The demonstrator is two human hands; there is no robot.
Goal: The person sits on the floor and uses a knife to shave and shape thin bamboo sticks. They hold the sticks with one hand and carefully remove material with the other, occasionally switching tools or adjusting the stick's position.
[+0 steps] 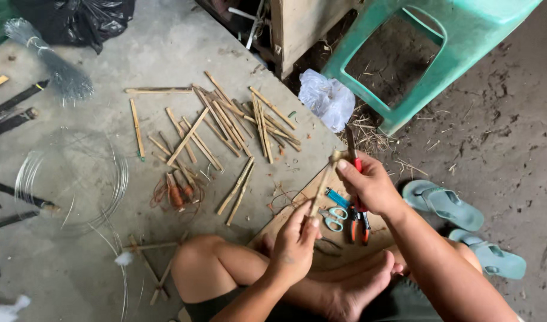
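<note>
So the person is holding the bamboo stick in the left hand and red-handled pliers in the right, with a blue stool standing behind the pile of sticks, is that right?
Not quite: the stool is green, not blue, as the head view shows. The left hand does hold the bamboo stick, and the right hand the red-handled pliers.

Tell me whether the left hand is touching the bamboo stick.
Touching. The head view shows the left hand with its fingertips pinched around the lower end of the bamboo stick.

bamboo sticks [219, 128] lie scattered mid-floor; wire coil [70, 179] at their left, stool [428, 53] to the right, scissors [332, 217] on a board [285, 223] near the legs.
</note>
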